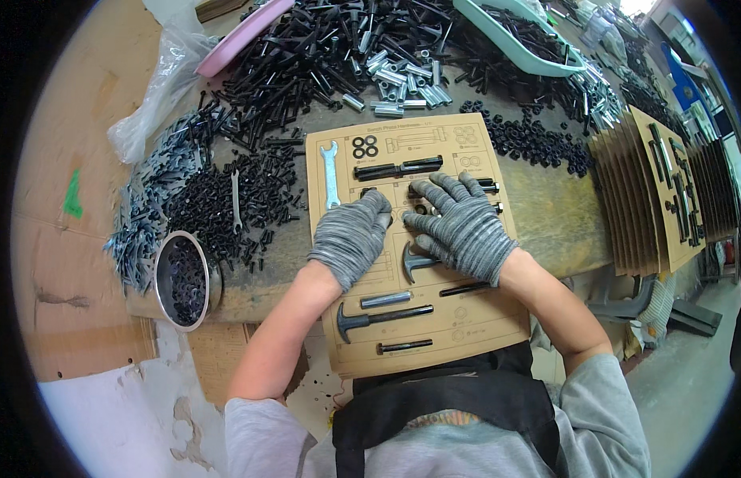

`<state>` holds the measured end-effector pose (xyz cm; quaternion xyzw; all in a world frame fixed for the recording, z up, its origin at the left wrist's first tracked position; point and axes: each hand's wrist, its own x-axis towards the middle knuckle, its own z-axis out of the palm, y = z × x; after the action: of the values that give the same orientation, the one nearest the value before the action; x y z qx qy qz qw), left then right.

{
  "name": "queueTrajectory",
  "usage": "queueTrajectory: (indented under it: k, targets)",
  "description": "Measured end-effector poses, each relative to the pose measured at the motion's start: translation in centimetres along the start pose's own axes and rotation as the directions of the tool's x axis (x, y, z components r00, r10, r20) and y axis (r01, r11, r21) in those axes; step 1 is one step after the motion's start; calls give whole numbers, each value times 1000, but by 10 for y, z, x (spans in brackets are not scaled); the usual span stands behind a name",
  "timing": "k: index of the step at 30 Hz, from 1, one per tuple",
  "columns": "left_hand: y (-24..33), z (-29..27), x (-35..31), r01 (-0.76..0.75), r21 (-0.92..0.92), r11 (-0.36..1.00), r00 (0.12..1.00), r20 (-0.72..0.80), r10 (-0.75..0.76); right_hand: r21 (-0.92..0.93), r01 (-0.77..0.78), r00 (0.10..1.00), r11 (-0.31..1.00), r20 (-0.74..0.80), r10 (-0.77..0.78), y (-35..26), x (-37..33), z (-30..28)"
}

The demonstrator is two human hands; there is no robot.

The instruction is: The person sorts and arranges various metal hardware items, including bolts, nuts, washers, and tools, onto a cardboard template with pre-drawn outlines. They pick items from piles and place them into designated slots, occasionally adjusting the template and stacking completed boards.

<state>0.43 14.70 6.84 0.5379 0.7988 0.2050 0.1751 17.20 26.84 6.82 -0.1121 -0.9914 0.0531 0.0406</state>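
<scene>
A brown cardboard sheet (430, 350) printed with part outlines lies in front of me, its near edge over my lap. My left hand (350, 239), in a grey knit glove, has its fingers drawn together at the sheet's middle. A small dark piece shows at their tips, too hidden to name. My right hand (463, 227), gloved alike, rests on the sheet with fingers apart, partly covering black bolts and a T-handle (418, 261) with a curved crossbar. Also on the sheet are an open-end wrench (331, 175), black washers (365, 146), a silver sleeve (385, 299) and a second T-handle (386, 317).
Heaped black bolts (283, 72), silver sleeves (406, 84) and nuts (534, 139) cover the bench's far side. A metal bowl (214, 279) of small black parts stands left, by piled wrenches (151, 207). Upright cardboard sheets (617, 191) stand at right. Pink (239, 36) and green (573, 68) trays lie beyond.
</scene>
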Motion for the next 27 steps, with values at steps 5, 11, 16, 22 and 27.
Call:
queueTrajectory:
  k: [5,11,16,22,27]
  targets:
    - [2,8,1,-65,39,997,992,-105,69,18,7,1000,1000,19,-8,5,0,0]
    - [-8,0,-21,-146,124,981,986,-63,155,23,-16,999,1000,44,15,6,-2,2]
    - [1,0,-17,-166,243,956,986,30,164,24,-23,999,999,44,22,5,0,4]
    - [0,0,-14,-172,234,957,985,50,164,57,-5,1000,998,-6,5,8,2,3]
    - [3,4,-14,-232,258,938,972,37,230,48,-39,998,998,-48,41,20,-5,-1]
